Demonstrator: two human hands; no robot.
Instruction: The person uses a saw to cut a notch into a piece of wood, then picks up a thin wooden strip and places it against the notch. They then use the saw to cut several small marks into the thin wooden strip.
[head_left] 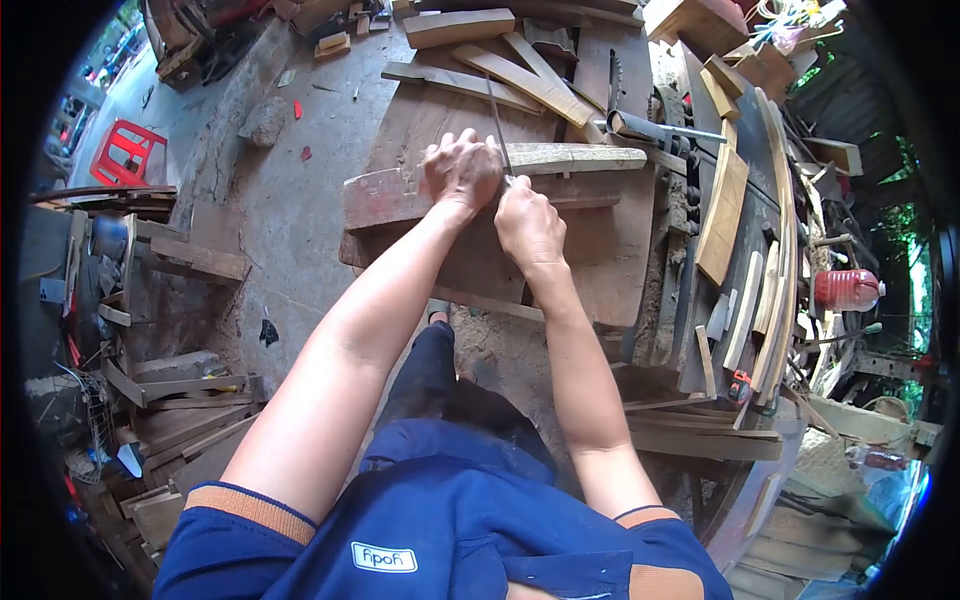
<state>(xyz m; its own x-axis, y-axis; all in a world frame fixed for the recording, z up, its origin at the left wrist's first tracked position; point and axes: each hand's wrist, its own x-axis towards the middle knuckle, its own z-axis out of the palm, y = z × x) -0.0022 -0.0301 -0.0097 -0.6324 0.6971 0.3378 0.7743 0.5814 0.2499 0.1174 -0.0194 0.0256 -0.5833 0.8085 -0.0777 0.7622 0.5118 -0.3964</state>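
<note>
My right hand [531,222] is closed around the handle of a handsaw, mostly hidden in the fist. Its narrow dark blade [497,118], seen nearly edge-on, points away from me. The blade crosses close beside a pale, slightly curved piece of wood [590,158]. Just left of the blade, my left hand [463,170] presses down on that piece with bent fingers over its far side. Underneath lies a thick wooden block [385,197] with worn reddish paint, on a broad wooden work surface [610,255].
Loose boards [525,80] lie across the far end of the work surface. To the right are long wood strips [745,310], a plank [722,215] and a red jug [848,290]. Scrap wood [200,255] piles up at left, and a red plastic stool [130,152] stands farther off.
</note>
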